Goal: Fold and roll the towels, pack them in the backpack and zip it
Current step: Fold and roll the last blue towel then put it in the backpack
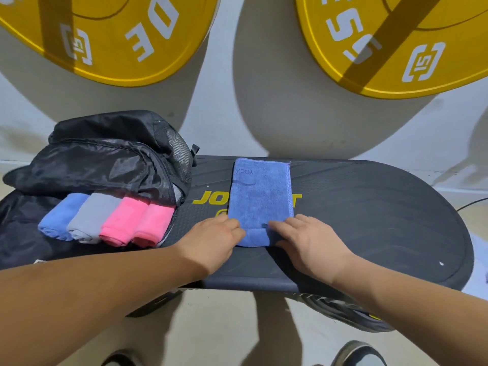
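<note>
A blue towel (260, 196), folded into a narrow strip, lies lengthwise on the black step platform (369, 207). Its near end is turned up into a small roll. My left hand (214, 233) and my right hand (303, 236) hold that rolled end from either side, fingers curled onto it. The black backpack (105, 157) lies open at the left of the platform. Several rolled towels sit side by side in its mouth: a blue roll (59, 217), a grey roll (88, 217) and two pink rolls (137, 223).
Two big yellow weight plates (118, 40) lean on the white wall behind the platform. The platform's near edge is just in front of my legs, and my shoes (356, 355) show on the pale floor below. A thin cable (472, 203) runs off at the right.
</note>
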The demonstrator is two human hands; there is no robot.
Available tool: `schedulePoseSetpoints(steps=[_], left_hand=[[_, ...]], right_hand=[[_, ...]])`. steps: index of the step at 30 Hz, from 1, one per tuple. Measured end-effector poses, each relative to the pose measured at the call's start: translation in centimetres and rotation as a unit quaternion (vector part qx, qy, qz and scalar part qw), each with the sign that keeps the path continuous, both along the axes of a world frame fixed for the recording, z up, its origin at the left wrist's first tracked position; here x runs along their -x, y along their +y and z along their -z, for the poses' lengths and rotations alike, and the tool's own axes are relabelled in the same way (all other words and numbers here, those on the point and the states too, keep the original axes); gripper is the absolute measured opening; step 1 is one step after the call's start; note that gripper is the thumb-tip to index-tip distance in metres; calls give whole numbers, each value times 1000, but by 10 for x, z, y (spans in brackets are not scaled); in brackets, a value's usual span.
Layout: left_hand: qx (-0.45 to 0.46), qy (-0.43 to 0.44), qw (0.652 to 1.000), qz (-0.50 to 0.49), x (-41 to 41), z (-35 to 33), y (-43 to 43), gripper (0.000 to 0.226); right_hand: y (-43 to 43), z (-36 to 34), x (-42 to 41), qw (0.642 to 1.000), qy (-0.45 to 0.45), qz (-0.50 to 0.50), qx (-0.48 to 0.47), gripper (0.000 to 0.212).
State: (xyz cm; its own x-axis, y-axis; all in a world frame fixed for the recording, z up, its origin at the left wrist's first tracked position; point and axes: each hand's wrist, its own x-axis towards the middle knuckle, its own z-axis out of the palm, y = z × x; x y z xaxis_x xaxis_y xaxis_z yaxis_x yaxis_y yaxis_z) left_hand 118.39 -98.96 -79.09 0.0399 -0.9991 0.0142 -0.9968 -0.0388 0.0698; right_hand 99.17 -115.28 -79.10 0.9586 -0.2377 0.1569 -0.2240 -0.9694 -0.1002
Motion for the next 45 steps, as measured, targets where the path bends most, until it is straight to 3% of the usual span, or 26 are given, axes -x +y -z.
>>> schedulePoseSetpoints(steps=[3, 6, 11, 15, 16, 18, 20, 21, 24, 32, 35, 37, 40, 43, 45], left_hand=[[-38, 104, 992, -56, -7, -4, 2, 32], [-60, 219, 967, -119, -8, -10, 5, 28], [-111, 358, 901, -217, -8, -16, 9, 12], [-55, 441, 837, -318, -13, -12, 3, 7], [-40, 429, 840, -329, -14, -10, 2, 9], [6, 343, 893, -291, -15, -7, 0, 9], [48, 216, 963, -155, -17, -7, 1, 10], [51, 136, 987, -70, -15, -6, 2, 15], [37, -16, 997, 63, -4, -8, 9, 10], [0, 26, 999, -21, 2, -9, 10, 15], [7, 107, 992, -59, -3, -9, 9, 21], [4, 209, 971, -113, -9, -12, 10, 18], [-10, 388, 891, -234, -12, -21, 11, 14], [0, 463, 824, -328, -13, -19, 13, 20], [15, 480, 804, -350, -16, -13, 12, 22]], right_hand=[[-2, -8, -3, 991, 20, 62, -117, 25], [1, -11, -5, 976, 29, 91, -193, 18], [4, -9, -12, 934, 43, 182, -303, 9], [-1, -10, -21, 886, 21, 264, -382, 3], [-1, -10, -22, 885, 6, 272, -378, 7], [0, -9, -22, 924, -17, 242, -295, 9], [0, -8, -21, 984, -26, 127, -124, 7], [1, -6, -20, 997, -16, 59, -41, 12], [14, -4, -15, 995, 4, -54, 79, 17], [5, 6, -10, 998, 6, -4, 67, 12], [2, 2, -12, 998, 16, 35, -40, 18], [-1, -6, -16, 987, 8, 62, -148, 19], [-3, -15, -19, 944, 17, 127, -304, 4], [-3, -12, -21, 916, 4, 186, -356, 10], [-2, -10, -22, 917, -24, 204, -343, 12]])
